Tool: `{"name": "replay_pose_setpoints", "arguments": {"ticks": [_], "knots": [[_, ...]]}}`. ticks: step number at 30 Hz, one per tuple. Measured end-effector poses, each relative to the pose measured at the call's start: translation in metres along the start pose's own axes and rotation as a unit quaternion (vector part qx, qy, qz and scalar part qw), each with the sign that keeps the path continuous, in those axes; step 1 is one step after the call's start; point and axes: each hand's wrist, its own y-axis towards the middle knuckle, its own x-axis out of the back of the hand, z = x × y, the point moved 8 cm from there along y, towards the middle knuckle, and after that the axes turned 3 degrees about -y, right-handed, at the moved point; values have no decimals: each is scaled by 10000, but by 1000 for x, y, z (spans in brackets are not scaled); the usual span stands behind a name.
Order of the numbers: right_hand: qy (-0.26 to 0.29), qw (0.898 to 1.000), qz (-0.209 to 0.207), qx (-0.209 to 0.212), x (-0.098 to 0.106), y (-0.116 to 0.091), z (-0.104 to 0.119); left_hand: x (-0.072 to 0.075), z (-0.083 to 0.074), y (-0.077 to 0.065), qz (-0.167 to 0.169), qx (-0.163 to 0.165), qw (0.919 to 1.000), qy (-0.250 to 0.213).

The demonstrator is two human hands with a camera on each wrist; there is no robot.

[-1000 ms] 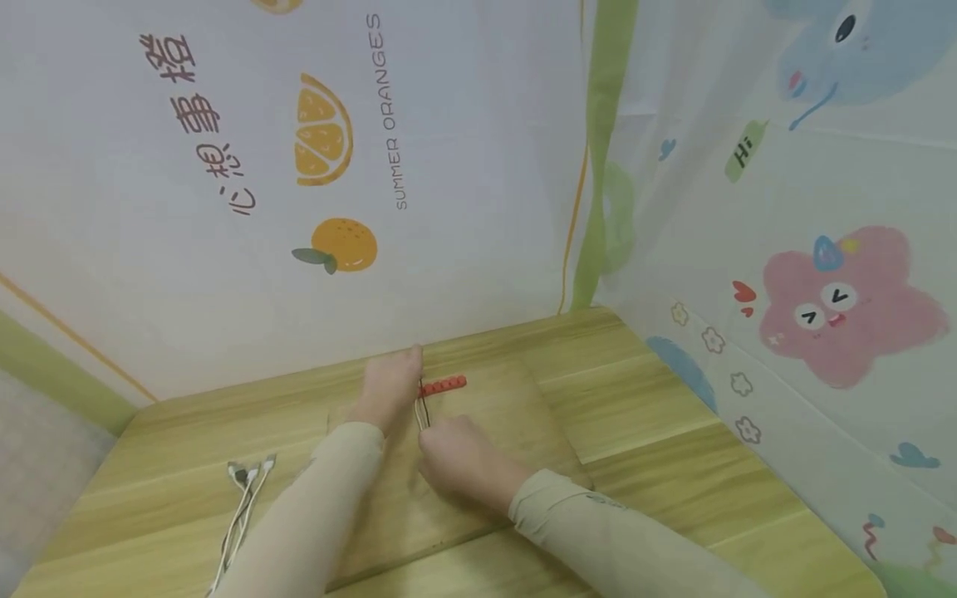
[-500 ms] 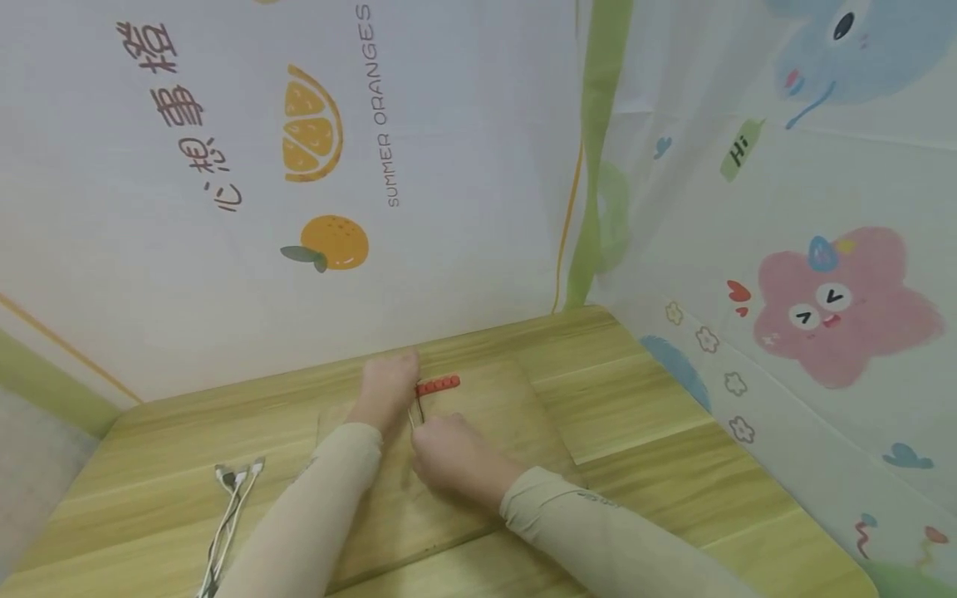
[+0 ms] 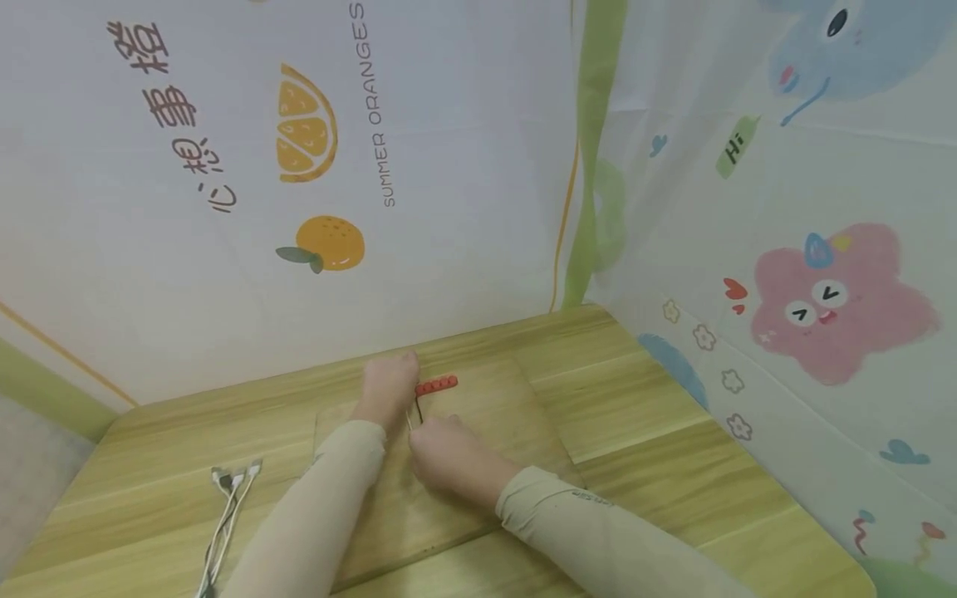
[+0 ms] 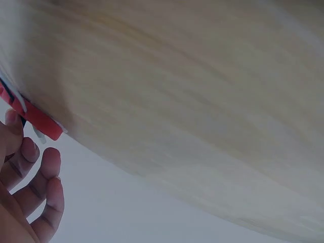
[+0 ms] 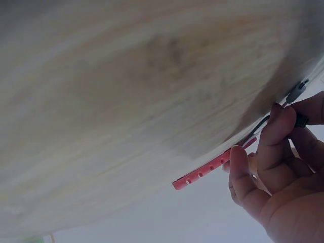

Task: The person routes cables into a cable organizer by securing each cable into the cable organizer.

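Observation:
A red cable organizer strip (image 3: 441,384) with a row of slots lies near the far edge of a thin wooden board (image 3: 516,448). At its left end is my left hand (image 3: 390,386). In the left wrist view, thumb and forefinger pinch a black cable beside the strip (image 4: 43,124); the other fingers curl loosely. Closer to me, my right hand (image 3: 452,457) pinches the black cable (image 3: 419,409) near its black plug (image 5: 301,120). A grey-white plug (image 5: 296,92) sits beside those fingertips. A white cable (image 3: 409,420) runs between both hands.
The board lies on a wood-grain table (image 3: 635,432). Left of my left sleeve (image 3: 314,507), a bundle of white and black cables (image 3: 224,531) lies with its plugs pointing away from me. Printed white curtains (image 3: 463,208) hang behind and to the right.
The head view has shifted slightly, so the scene sits further left. Both hands stay nearly in place at the strip. The black cable now shows a slight bend between them.

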Motion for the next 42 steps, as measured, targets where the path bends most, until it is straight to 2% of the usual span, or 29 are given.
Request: {"name": "replay_pose_setpoints", "arguments": {"ticks": [4, 11, 19, 24, 28, 34, 38, 42], "knots": [[27, 10000, 38, 36, -1, 0, 2, -4, 2, 1, 149, 111, 9998, -12], [-213, 9996, 125, 100, 1, 0, 4, 4, -2, 2, -145, 35, 9999, -67], [-577, 9980, 254, 45, 4, -5, 7, 6, -5, 2, -243, -109, 9995, 145], [-511, 9980, 362, -15, 5, -8, 7, 1, -5, -1, -47, -121, 9997, 228], [-294, 9976, 602, -151, 1, -10, 6, 0, -4, -6, 137, -112, 9998, 109], [-113, 9959, 841, -315, -1, -12, 4, 17, 3, -15, 14, -53, 9999, -122], [37, 9972, 714, -217, 6, -13, 6, 20, 11, -23, 50, -10, 10000, -76], [211, 9988, 428, 99, 15, -16, 15, 18, 16, -38, 73, -73, 9998, -148]]}}
